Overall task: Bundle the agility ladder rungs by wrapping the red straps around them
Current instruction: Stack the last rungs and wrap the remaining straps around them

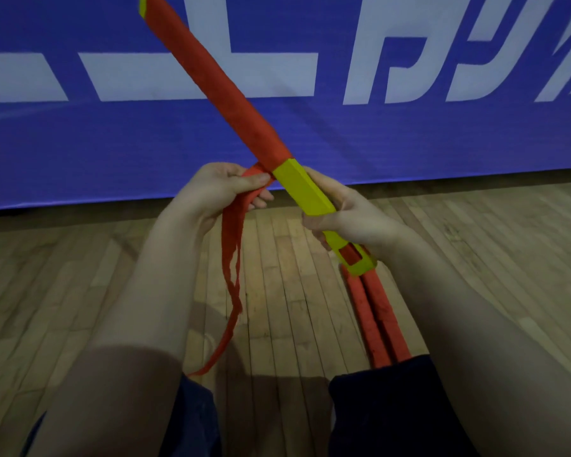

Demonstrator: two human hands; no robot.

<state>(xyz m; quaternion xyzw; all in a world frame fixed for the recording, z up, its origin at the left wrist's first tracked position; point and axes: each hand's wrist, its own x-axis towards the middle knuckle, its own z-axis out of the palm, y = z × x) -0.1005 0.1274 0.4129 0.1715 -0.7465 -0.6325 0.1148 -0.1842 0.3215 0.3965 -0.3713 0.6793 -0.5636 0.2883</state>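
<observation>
Gripping the stacked yellow rungs (302,189) near their lower end, the right hand (346,222) has its fingers curled round the bundle, seen from the head view looking down past both bare forearms. The bundle is held in the air, tilted from the upper left down to the lower right, and most of its length is covered by a tight red strap wrap (218,87); yellow shows again at the far top end. The left hand (225,189) sits just beside the bundle where the wrap ends, thumb and fingers pinching the loose strap (233,258), which hangs from that hand in thin folds down to the left leg. From the slotted lower end of the rungs, two more strap lengths (373,318) run side by side down to the dark shorts (393,407). The two hands are near each other but apart, one on either side of the bundle. Below lies a wooden floor (80,258), and behind stands a blue banner (145,136) with large white lettering
</observation>
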